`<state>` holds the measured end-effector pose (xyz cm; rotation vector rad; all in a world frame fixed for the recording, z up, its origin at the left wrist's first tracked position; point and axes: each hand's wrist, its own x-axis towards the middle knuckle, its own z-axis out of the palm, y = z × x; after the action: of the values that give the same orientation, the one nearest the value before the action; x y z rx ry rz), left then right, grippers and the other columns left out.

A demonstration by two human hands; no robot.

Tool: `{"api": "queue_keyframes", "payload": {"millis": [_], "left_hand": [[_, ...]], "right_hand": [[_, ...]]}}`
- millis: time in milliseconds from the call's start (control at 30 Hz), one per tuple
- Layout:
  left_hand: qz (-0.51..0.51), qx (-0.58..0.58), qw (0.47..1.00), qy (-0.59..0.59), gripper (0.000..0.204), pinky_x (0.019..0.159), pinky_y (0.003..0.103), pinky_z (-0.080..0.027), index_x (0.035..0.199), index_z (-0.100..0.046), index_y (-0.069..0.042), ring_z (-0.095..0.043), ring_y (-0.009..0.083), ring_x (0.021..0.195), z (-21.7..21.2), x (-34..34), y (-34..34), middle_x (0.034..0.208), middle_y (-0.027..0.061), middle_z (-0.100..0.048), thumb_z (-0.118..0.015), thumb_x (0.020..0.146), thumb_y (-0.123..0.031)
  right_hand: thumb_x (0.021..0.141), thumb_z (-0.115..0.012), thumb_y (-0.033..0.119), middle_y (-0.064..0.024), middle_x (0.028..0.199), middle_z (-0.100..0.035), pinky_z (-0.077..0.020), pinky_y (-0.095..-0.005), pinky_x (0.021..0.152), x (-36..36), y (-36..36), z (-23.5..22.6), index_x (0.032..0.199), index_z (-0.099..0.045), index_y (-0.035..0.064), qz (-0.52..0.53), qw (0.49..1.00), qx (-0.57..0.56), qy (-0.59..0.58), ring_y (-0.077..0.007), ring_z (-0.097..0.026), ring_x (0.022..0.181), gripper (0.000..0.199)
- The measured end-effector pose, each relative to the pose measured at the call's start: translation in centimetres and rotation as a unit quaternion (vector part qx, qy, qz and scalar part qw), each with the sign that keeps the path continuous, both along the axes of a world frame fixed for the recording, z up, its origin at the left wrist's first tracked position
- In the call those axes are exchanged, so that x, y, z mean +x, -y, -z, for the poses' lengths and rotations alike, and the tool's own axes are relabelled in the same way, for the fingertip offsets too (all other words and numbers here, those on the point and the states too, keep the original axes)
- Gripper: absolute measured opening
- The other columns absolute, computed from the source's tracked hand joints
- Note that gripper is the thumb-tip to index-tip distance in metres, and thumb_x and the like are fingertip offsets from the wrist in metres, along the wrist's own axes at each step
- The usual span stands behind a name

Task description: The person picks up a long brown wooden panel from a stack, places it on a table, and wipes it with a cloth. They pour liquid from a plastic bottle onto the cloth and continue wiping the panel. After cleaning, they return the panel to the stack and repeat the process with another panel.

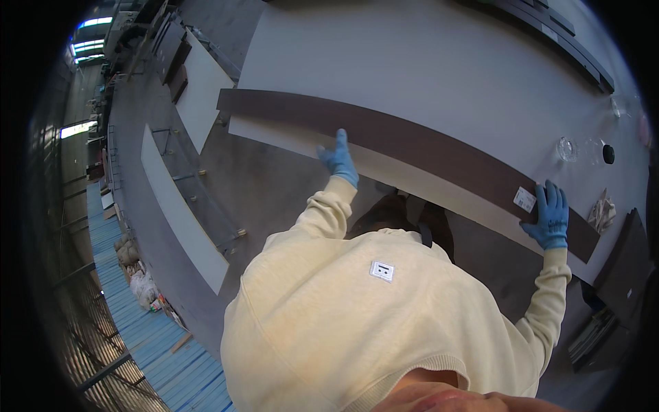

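Note:
A long dark brown board point(384, 129) lies flat along the near edge of a large pale table point(412, 62). A white label point(524, 199) is stuck near its right end. My right hand point(551, 218), in a blue glove, rests on the board just right of the label, fingers stretched out and thumb apart. My left hand point(339, 162), gloved the same way, is at the board's near side left of the middle. Its fingers are spread and it grips nothing; whether it touches the board I cannot tell.
A stack of dark panels point(549, 41) lies at the table's far right. Clear plastic bottles point(567, 149) and a crumpled cloth point(603, 213) lie at the right. Pale boards on metal stands point(182, 199) occupy the left. Dark panels point(621, 275) lean at the near right.

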<state>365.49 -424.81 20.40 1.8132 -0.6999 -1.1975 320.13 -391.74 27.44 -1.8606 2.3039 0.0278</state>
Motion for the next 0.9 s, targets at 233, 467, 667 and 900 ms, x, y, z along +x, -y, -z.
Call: {"api": "queue_keyframes", "payload": {"millis": [233, 467, 667, 900], "left_hand": [[0.067, 0.181, 0.898, -0.396, 0.052, 0.111, 0.06, -0.049, 0.133, -0.069, -0.018, -0.06, 0.0342, 0.129, -2.1, 8.1, 1.2, 0.137, 0.0073, -0.068, -0.081, 0.089, -0.044], [0.211, 0.125, 0.894, -0.376, 0.061, 0.117, 0.062, -0.043, 0.14, -0.067, -0.015, -0.061, 0.0346, 0.131, -7.6, 0.2, -1.1, 0.146, 0.008, -0.066, -0.081, 0.09, -0.046], [0.414, 0.08, 0.797, -0.432, 0.057, 0.112, 0.051, -0.051, 0.139, -0.066, -0.01, -0.065, 0.0299, 0.125, -11.3, -22.5, -5.1, 0.14, 0.0097, -0.069, -0.077, 0.095, -0.046], [0.62, -0.001, 0.628, -0.471, 0.049, 0.102, 0.044, -0.055, 0.139, -0.062, -0.004, -0.067, 0.0274, 0.116, -15.3, -45.2, -28.5, 0.129, 0.0125, -0.07, -0.067, 0.105, -0.039]], "right_hand": [[0.044, -0.098, 0.034, -0.0218, 0.148, -0.05, -0.0385, -0.0575, 0.119, 13.3, -9.9, -6.5, 0.148, -0.055, 0.0161, 0.085, 0.995, -0.005, 0.043, -0.0451, -0.048, 0.138, 0.114], [0.052, -0.095, 0.042, -0.0253, 0.152, -0.048, -0.0383, -0.0618, 0.118, 19.1, -24.0, -4.4, 0.145, -0.057, 0.0159, 0.23, 0.965, -0.122, 0.017, -0.045, -0.05, 0.139, 0.103], [0.056, -0.093, 0.051, -0.0244, 0.15, -0.049, -0.0401, -0.0611, 0.116, 20.6, -31.4, 2.3, 0.147, -0.055, 0.0147, 0.378, 0.902, -0.204, -0.037, -0.0445, -0.052, 0.136, 0.105], [0.06, -0.092, 0.058, -0.024, 0.144, -0.052, -0.0426, -0.06, 0.112, 22.7, -43.1, 10.1, 0.146, -0.053, 0.0076, 0.561, 0.778, -0.262, -0.105, -0.0449, -0.053, 0.131, 0.107]]}}
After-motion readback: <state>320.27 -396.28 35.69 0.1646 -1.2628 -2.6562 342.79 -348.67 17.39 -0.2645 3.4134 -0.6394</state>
